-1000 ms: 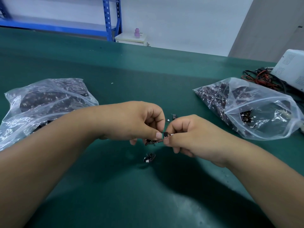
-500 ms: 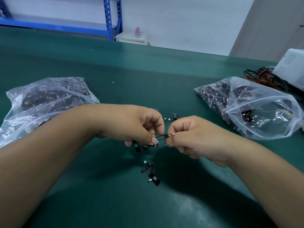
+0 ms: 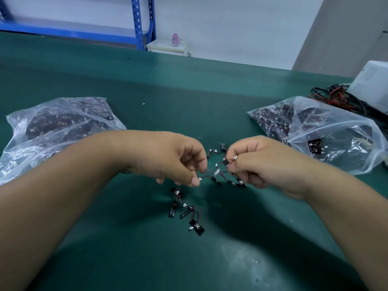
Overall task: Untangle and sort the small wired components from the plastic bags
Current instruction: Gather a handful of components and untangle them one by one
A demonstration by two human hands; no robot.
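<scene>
Green matting covers the desk (image 3: 189, 91), and above its middle both hands work at a cluster of small wired components (image 3: 220, 175). The left hand (image 3: 168, 156) pinches a wire end with a white plug between thumb and forefinger, its other fingers curled under. The right hand (image 3: 262, 162) grips the other side of the cluster, fingers curled round several black pieces and thin wires, with a white plug poking out by its forefinger. The cluster hangs stretched between the two hands, close over the desk.

Nearer the person, a few loose components (image 3: 184, 208) lie on the desk: black strips joined by short wires with white plugs. A single component (image 3: 218, 149) lies just behind the hands.

A clear plastic bag (image 3: 56, 127) packed with dark components lies to the left, and a second bag (image 3: 325, 131) of the same lies to the right. Behind the second bag, red and black cables (image 3: 336, 97) trail beside a white box (image 3: 371, 85) at the desk's right edge. Beyond the far edge stand blue shelving (image 3: 142, 22) and a pink bottle (image 3: 175, 38) on a white cabinet (image 3: 165, 48).
</scene>
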